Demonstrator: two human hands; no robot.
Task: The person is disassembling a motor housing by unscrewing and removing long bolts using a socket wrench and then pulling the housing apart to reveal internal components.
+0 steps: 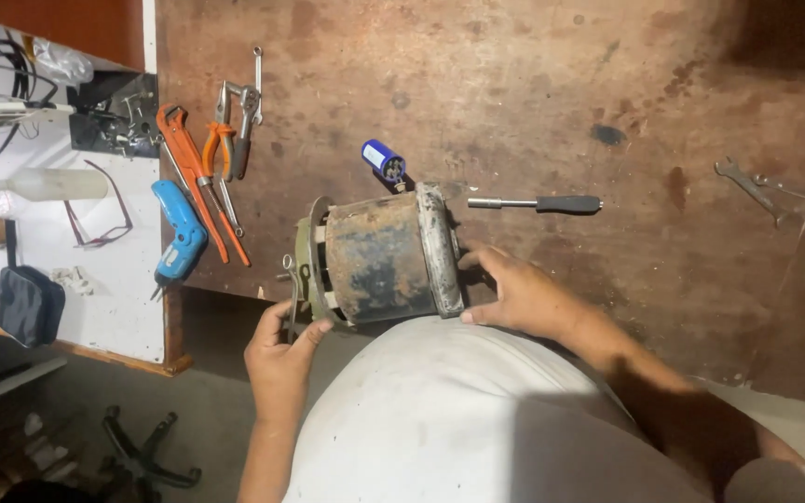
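Note:
A rusty cylindrical electric motor (379,256) lies on its side at the near edge of a worn brown workbench (552,84). My left hand (281,349) grips a thin metal wrench (292,293) set against the motor's greenish left end cover. My right hand (514,289) presses against the motor's grey right end cover, fingers spread along it. A blue capacitor (384,160) lies just behind the motor.
A nut driver with a black handle (538,203) lies right of the motor. An orange pipe wrench (193,182), orange pliers (221,149), a spanner (255,88) and a blue tool (179,237) lie at the left. Further spanners (752,186) sit far right. A white table (95,270) holds glasses and a black pouch.

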